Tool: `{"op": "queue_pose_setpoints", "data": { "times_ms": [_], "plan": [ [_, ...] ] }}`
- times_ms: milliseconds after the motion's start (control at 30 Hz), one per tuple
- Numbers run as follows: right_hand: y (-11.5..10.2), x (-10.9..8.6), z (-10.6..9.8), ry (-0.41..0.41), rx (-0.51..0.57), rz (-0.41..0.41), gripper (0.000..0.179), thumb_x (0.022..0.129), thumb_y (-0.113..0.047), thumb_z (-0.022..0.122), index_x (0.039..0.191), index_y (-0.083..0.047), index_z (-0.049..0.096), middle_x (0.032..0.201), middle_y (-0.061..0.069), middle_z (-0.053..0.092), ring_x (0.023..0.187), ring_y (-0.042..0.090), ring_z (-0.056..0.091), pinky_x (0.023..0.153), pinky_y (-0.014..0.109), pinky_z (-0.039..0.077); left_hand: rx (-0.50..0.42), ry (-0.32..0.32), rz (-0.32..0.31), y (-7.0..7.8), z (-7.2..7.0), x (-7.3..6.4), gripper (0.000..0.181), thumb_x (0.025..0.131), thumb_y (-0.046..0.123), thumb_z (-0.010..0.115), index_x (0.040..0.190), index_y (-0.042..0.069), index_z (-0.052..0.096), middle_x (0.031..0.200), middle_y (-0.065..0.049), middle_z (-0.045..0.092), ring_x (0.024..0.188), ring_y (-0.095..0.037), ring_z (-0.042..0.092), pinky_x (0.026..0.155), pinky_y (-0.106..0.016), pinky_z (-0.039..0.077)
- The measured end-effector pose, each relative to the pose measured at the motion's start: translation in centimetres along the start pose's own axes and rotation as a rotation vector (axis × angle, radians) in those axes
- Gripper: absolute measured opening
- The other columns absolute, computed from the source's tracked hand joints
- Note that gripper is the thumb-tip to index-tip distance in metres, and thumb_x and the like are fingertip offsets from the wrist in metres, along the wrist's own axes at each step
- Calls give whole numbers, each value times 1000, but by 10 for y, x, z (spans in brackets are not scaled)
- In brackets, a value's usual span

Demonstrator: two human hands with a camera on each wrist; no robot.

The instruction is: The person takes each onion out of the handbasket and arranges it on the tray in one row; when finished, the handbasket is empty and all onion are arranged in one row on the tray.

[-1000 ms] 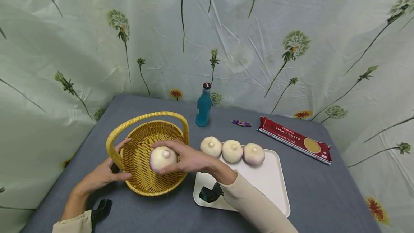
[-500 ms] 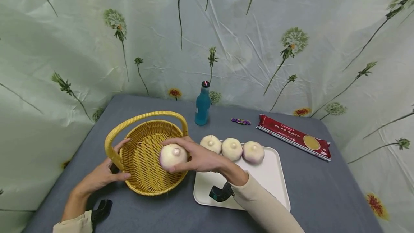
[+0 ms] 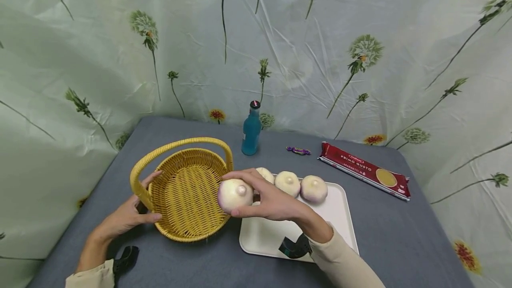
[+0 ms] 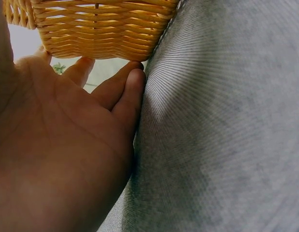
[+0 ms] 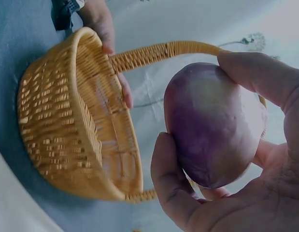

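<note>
My right hand (image 3: pixel 276 199) grips a white and purple turnip (image 3: pixel 235 196) between thumb and fingers, over the gap between basket and tray. In the right wrist view the turnip (image 5: pixel 212 125) shows its purple underside, with fingers curled round it. A yellow wicker basket (image 3: pixel 190 203) with an arched handle stands at the left. On its left side, by the foot of the handle, my left hand (image 3: pixel 124 214) holds the rim. The left wrist view has that hand's fingers against the woven wall (image 4: pixel 101 31). Behind my right hand, several turnips (image 3: pixel 287 184) sit in a row along the tray's far edge.
The white tray (image 3: pixel 340 221) lies right of the basket, partly under my right arm. Farther back on the grey-blue cloth stand a blue bottle (image 3: pixel 251 132), a purple-wrapped candy (image 3: pixel 298 150) and a red spaghetti pack (image 3: pixel 364 170). A flowered curtain (image 3: pixel 304 66) hangs behind.
My right hand has carried the turnip rightward, from over the basket's inside to past its right rim. My left hand and the basket have stayed in place.
</note>
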State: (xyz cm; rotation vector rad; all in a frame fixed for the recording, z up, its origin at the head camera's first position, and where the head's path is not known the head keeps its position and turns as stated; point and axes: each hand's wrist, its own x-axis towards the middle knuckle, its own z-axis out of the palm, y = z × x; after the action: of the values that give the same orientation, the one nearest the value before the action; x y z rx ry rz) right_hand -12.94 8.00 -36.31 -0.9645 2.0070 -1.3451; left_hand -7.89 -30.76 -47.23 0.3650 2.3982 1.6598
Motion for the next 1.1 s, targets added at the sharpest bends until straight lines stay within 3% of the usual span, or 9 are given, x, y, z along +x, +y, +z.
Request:
{"op": "queue_pose_setpoints", "data": {
  "times_ms": [533, 767, 900, 1100],
  "plan": [
    [17, -36, -28, 103, 44, 37, 64, 91, -19, 76, 147, -27, 47, 140, 6, 40, 127, 26, 46, 100, 43, 48, -23, -17, 4, 4, 1, -2, 102, 90, 1, 70, 163, 27, 4, 165, -26, 0, 126, 16, 30, 91, -13, 38],
    [28, -46, -38, 130, 28, 85, 63, 91, -21, 76, 145, -33, 47, 142, 5, 39, 128, 27, 47, 101, 44, 47, -21, -18, 29, 2, 0, 0, 102, 89, 0, 70, 163, 26, 4, 164, -27, 1, 127, 17, 30, 92, -13, 37],
    [34, -53, -42, 166, 45, 104, 65, 90, -19, 77, 145, -31, 47, 143, 7, 37, 128, 30, 48, 100, 43, 48, -29, -20, 53, 0, 0, 1, 102, 89, -2, 69, 163, 24, 4, 164, -28, 1, 129, 16, 29, 94, -11, 36],
    [41, -66, -46, 242, 29, 138, 67, 88, -20, 78, 147, -28, 46, 145, 8, 35, 123, 31, 48, 94, 40, 50, -26, -12, 37, 2, 1, 0, 101, 90, 0, 69, 163, 26, 4, 165, -26, -1, 129, 18, 26, 93, -10, 34]
  ]
}}
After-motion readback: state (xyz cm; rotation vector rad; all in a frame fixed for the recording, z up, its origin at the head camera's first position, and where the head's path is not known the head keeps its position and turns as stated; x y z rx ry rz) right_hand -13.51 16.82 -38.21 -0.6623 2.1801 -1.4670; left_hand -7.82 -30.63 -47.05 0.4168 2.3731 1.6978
